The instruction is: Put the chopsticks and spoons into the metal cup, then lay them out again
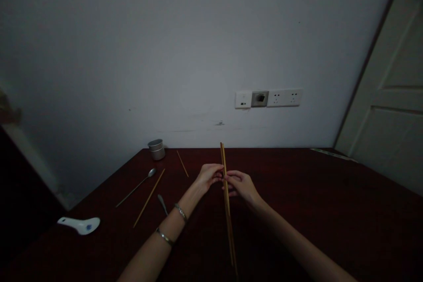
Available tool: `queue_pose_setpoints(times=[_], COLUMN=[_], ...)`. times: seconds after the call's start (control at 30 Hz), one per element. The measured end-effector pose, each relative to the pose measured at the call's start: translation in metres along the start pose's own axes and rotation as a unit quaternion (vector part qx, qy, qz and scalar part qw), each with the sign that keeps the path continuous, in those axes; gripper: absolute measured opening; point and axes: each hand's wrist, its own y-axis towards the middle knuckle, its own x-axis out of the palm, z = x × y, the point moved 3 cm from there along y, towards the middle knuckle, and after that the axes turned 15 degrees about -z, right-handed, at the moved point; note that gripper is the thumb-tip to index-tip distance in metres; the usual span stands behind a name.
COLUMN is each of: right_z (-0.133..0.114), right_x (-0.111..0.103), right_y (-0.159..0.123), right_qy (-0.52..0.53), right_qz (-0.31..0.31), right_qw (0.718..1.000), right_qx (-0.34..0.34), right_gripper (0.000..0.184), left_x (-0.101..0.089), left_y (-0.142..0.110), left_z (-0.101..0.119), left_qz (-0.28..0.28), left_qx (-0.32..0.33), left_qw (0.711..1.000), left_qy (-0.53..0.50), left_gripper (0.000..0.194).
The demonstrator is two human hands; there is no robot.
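Several long wooden chopsticks (228, 211) lie side by side in a thin bundle, running from near the far table edge toward me. My left hand (210, 173) pinches the bundle from the left, thumb and fingers closed on it. From the right, my right hand (240, 186) grips the same chopsticks a little lower down, its fingers curled around them. Both hands nearly touch each other. Left of my left hand, a single chopstick (149, 198) and a shorter-looking stick (182, 164) lie apart on the table.
A dark red table (297, 211) meets a grey wall with sockets (284, 98). On the left are a metal cup (156, 150), a long-handled metal spoon (136, 187), a white ceramic spoon (81, 225) and a metal utensil (162, 203) partly hidden by my forearm. A patterned strip (333, 155) lies far right.
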Motion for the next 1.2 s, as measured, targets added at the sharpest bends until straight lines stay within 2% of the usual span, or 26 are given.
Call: queue_pose_setpoints(times=[0.2, 0.47, 0.73, 0.97, 1.2], right_z=[0.003, 0.004, 0.008, 0.013, 0.017], right_x=[-0.003, -0.003, -0.001, -0.004, -0.005], right_y=[0.002, 0.001, -0.001, 0.001, -0.001], right_qy=[-0.013, -0.037, -0.066, -0.052, -0.020], right_qz=[0.006, -0.007, -0.022, -0.016, -0.010], right_qw=[1.000, 0.999, 0.997, 0.997, 0.998], right_qx=[0.011, 0.011, 0.040, 0.051, 0.062], right_gripper=[0.017, 0.021, 0.022, 0.022, 0.021], left_x=[-0.001, 0.003, 0.001, 0.003, 0.003], left_y=[0.000, -0.001, -0.001, -0.002, -0.004], left_z=[-0.003, 0.003, 0.006, 0.007, 0.003], left_qz=[0.001, 0.046, 0.070, 0.071, 0.047], left_qx=[-0.001, 0.031, -0.006, -0.012, -0.013], left_qw=[0.999, 0.985, 0.965, 0.964, 0.975], left_qy=[0.045, 0.165, 0.254, 0.256, 0.216], left_gripper=[0.015, 0.020, 0.016, 0.017, 0.021])
